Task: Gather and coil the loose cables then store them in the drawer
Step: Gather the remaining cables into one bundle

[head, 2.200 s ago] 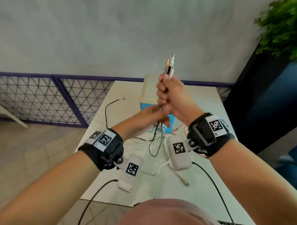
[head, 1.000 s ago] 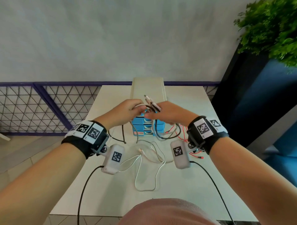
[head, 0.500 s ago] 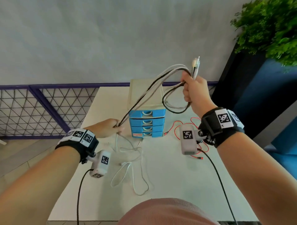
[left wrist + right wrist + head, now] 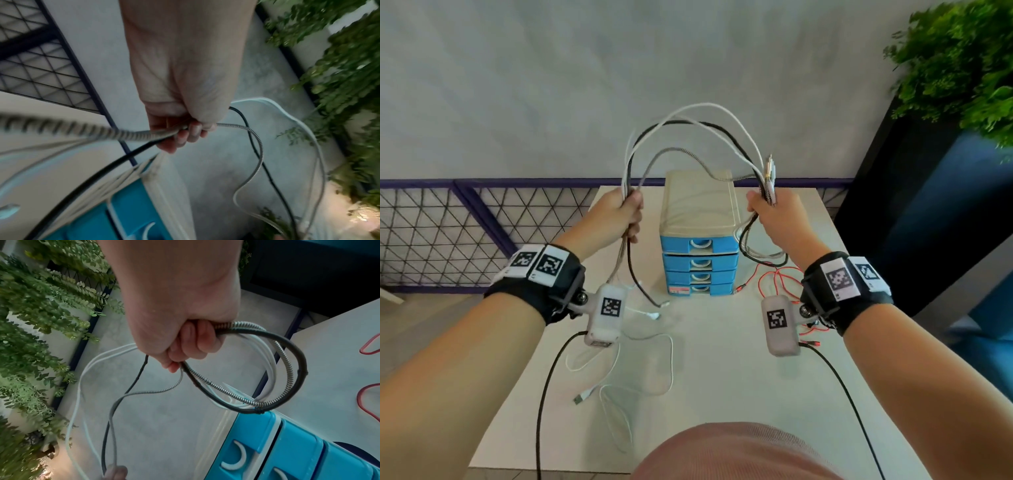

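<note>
Left of centre, the left hand [image 4: 616, 214] is fisted around a bundle of white, black and braided grey cables [image 4: 690, 128] arching above the beige-topped blue plastic drawer unit [image 4: 698, 236]; right of centre, the right hand [image 4: 777, 219] clenches the bundle's plug ends.

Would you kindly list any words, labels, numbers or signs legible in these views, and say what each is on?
No readable words or numbers anywhere.
Wrist bands and wrist cameras: black-and-white square code markers only, no letters.
Drawer unit: a red sticker on the bottom drawer, its print too small and blurred to read.
</note>
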